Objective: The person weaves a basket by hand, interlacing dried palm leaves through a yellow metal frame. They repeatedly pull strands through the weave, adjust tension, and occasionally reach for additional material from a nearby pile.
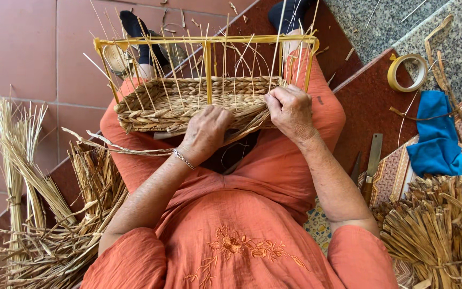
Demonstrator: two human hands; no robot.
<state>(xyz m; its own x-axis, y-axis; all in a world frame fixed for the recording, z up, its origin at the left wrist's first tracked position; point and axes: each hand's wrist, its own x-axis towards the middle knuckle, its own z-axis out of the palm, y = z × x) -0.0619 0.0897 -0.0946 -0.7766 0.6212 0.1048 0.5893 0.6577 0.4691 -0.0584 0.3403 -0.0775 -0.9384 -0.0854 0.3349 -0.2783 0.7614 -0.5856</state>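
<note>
Straw basket point(188, 104) on a yellow frame point(208, 40) is rested on the lap. Its woven rim is pinched by the closed left hand point(205, 131) and right hand point(291, 109).

Yellow tape roll point(407, 72) on step; blue cloth point(439, 139) below it; knife point(371, 166) beside patterned mat point(397, 171).

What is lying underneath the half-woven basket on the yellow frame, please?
The half-woven basket rests on the person's lap, on orange trousers. Both hands, left hand and right hand, work its near edge. The basket covers the knees and whatever lies directly beneath it.
</note>
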